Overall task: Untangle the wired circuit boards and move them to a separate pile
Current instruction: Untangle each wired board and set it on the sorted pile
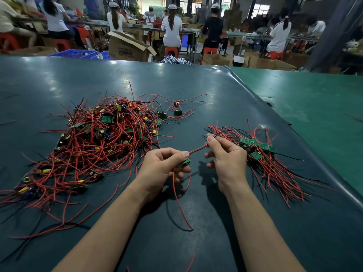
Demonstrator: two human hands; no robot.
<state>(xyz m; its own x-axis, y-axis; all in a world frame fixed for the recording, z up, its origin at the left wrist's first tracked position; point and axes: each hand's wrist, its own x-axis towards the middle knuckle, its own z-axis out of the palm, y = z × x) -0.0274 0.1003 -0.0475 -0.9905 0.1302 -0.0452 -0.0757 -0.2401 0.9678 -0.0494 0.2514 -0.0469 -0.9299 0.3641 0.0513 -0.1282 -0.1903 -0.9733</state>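
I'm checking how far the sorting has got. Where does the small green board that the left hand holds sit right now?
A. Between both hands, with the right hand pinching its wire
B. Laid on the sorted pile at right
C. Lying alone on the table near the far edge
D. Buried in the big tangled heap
A: the left hand grips the board, and the right hand pinches its red wire stretched between them.

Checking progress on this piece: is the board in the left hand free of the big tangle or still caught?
Free. The board in the left hand sits apart from the tangled pile; its wire runs only to the right hand.
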